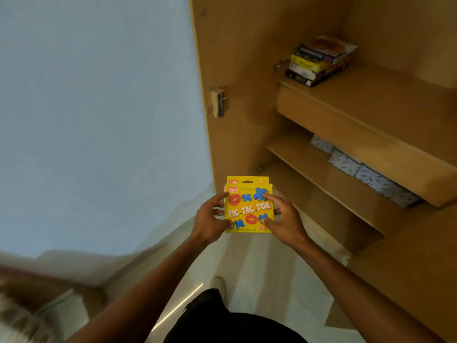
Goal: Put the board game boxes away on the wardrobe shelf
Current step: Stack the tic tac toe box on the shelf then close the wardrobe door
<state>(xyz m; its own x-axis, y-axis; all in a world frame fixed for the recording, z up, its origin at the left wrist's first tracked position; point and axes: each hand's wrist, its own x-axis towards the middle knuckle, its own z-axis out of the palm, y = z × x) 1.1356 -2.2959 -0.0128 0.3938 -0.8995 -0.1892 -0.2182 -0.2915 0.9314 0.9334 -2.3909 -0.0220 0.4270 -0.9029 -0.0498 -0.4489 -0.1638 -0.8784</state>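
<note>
Yellow Tic Tac Toe box (248,211) held face-up in the near centre, over the pale floor (259,268), just outside the open wardrobe; a second yellow box (247,179) seems to lie under it, its far edge poking past.

Left hand (210,221) grasps the left edge, thumb on the lid; right hand (286,221) grasps the right edge, fingertips spread on the printed face; likely a two-sided hold to keep the pair squared so they do not slide apart.

Stack of game boxes (321,60) already sits at the far left corner of the upper shelf (383,100), hard against the side wall; probably packed there to leave the bare right run of shelf free.

Lower shelf (321,169) carries grey patterned boxes (371,174) pushed to the back; wardrobe door (242,58) stands open at left.

Judgement: carry step; held boxes well apart from the stack, low and near; the next move calls for a lift up and far-right, then a flat set-down on or beside the stack; top of the stack looks uneven, so a slip is possible.
</note>
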